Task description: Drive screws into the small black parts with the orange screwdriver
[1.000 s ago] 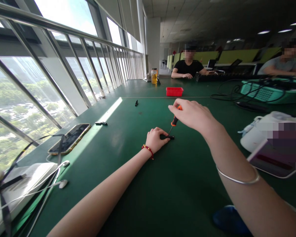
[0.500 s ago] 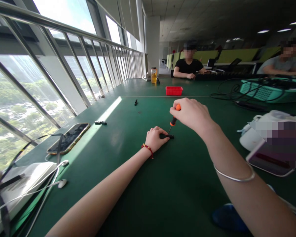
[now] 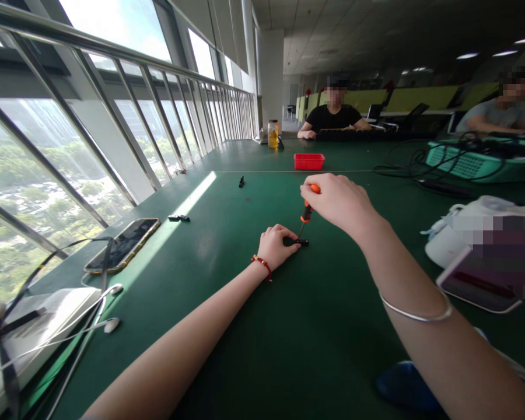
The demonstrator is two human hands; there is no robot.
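My left hand point(image 3: 276, 245) is closed on a small black part point(image 3: 304, 242), pressing it against the green table point(image 3: 227, 326). What kind of part it is I cannot make out. In my right hand point(image 3: 339, 198) is a screwdriver point(image 3: 307, 211) with an orange and black handle, gripped from above by its top end. Its thin shaft slants down, and the tip meets the black part beside my left fingertips. Further off on the table lie two more small black pieces, one point(image 3: 241, 181) beyond my left hand and another point(image 3: 179, 218) in the sunlit strip.
A red bin point(image 3: 308, 162) stands ahead, with a jar point(image 3: 273, 134) of yellow liquid behind it. On the left lie a phone point(image 3: 122, 245) and earphones point(image 3: 111, 325). At right are a teal basket point(image 3: 459, 160) with cables and a white bag point(image 3: 446, 245). Two people sit across the table.
The screwdriver's handle has tilted very slightly with my right hand. My left hand and the black part stay in place. The person in black has shifted an arm to the left.
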